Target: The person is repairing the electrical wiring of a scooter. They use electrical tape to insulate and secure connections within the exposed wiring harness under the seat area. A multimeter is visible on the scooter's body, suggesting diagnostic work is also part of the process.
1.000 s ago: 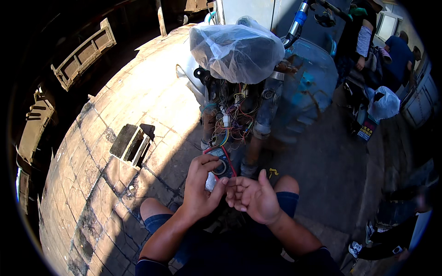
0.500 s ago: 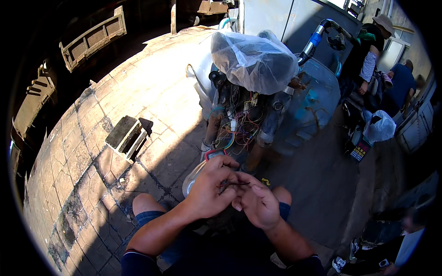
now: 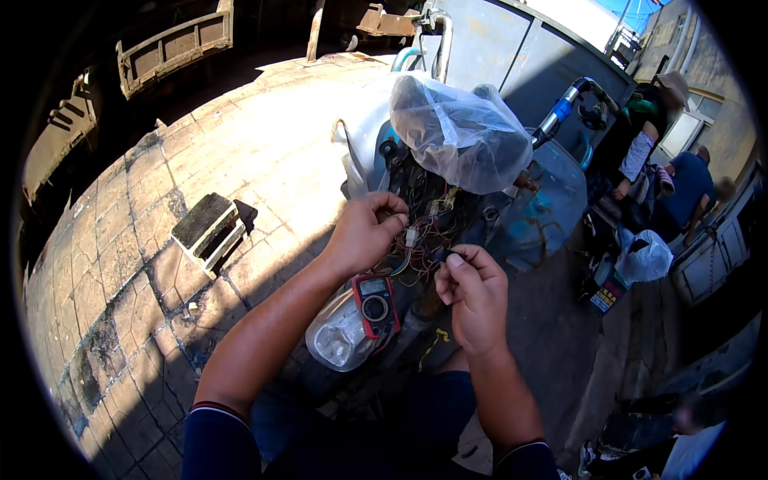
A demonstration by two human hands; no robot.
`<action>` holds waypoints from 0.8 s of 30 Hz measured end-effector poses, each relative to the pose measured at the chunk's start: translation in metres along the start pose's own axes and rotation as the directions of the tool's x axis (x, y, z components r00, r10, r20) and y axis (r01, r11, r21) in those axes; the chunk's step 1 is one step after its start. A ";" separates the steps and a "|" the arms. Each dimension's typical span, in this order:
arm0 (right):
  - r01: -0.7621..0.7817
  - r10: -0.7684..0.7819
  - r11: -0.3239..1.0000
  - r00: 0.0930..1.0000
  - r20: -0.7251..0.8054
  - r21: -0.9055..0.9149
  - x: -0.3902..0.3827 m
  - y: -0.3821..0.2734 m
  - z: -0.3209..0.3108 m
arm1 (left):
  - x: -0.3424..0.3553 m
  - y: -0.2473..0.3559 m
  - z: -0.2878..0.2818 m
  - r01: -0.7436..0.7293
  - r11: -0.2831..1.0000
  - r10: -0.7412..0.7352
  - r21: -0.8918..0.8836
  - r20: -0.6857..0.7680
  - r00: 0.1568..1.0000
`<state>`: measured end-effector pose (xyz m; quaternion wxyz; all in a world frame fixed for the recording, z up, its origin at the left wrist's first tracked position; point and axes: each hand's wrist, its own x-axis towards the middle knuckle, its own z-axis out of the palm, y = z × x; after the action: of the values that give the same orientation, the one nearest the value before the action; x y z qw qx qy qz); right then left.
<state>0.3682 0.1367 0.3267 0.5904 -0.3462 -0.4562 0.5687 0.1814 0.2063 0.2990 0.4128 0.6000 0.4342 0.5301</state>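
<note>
My left hand [image 3: 370,232] reaches into loose coloured wires [image 3: 404,260] with a white connector [image 3: 411,237], its fingers curled; what they grip is hidden. My right hand [image 3: 476,292] is closed at the wires' right side, thumb and finger pinched on a small dark piece [image 3: 441,254] I cannot make out. Below and between the hands, a red-cased multimeter [image 3: 376,308] rests against a crumpled silvery, translucent container [image 3: 336,336]. Above the wires, a vehicle part wrapped in clear plastic [image 3: 460,136] sits on a worn frame beside a weathered blue panel [image 3: 544,204].
A small wooden stool [image 3: 204,224] stands on the sunlit paving. Metal frames [image 3: 172,52] line the left edge. A curved handlebar [image 3: 560,112] rises at upper right. Other people [image 3: 680,196] are at the right, near a plastic-covered item [image 3: 644,256] and a grey door [image 3: 704,276].
My hands have left the spot over the multimeter, separated and moved up to the wires, uncovering the meter and container. Both now have curled fingers. The view has tilted up and shifted.
</note>
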 end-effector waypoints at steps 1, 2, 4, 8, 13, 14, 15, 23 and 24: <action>-0.006 0.006 1.000 1.000 0.000 -0.007 0.010 -0.001 0.006 | 0.017 -0.008 0.001 0.009 0.999 -0.008 0.042 -0.023 1.000; -0.011 0.011 1.000 1.000 0.000 -0.014 0.020 -0.001 0.010 | 0.032 -0.015 0.003 0.019 0.996 -0.015 0.082 -0.046 0.999; -0.011 0.009 0.998 1.000 -0.028 -0.062 0.042 0.002 0.014 | 0.048 -0.022 0.010 -0.007 0.984 0.026 0.178 -0.107 0.994; -0.024 0.023 0.999 0.997 -0.076 -0.022 0.063 0.005 0.020 | 0.063 -0.027 0.019 -0.025 0.965 0.079 0.261 -0.197 0.977; -0.081 0.074 0.992 0.994 -0.079 -0.093 0.080 0.007 0.025 | 0.070 -0.019 0.028 0.116 0.940 -0.029 0.320 -0.263 0.964; -0.094 0.085 0.988 0.993 -0.077 -0.121 0.084 0.007 0.025 | 0.072 -0.018 0.029 0.139 0.931 -0.041 0.336 -0.282 0.958; -0.099 0.088 0.986 0.993 -0.085 -0.132 0.088 0.008 0.025 | 0.072 -0.018 0.031 0.161 0.921 -0.053 0.354 -0.297 0.954; -0.155 0.133 0.973 0.982 -0.130 -0.171 0.108 0.013 0.029 | 0.091 -0.044 0.029 0.107 0.977 -0.047 0.184 -0.306 0.951; -0.154 0.131 0.972 0.982 -0.138 -0.178 0.110 0.015 0.025 | 0.091 -0.039 0.030 0.102 0.989 -0.069 0.103 -0.283 0.957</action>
<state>0.3327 0.2443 0.3375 0.5402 -0.4674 -0.4438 0.5411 0.2139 0.3029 0.2843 0.3343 0.5233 0.5438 0.5645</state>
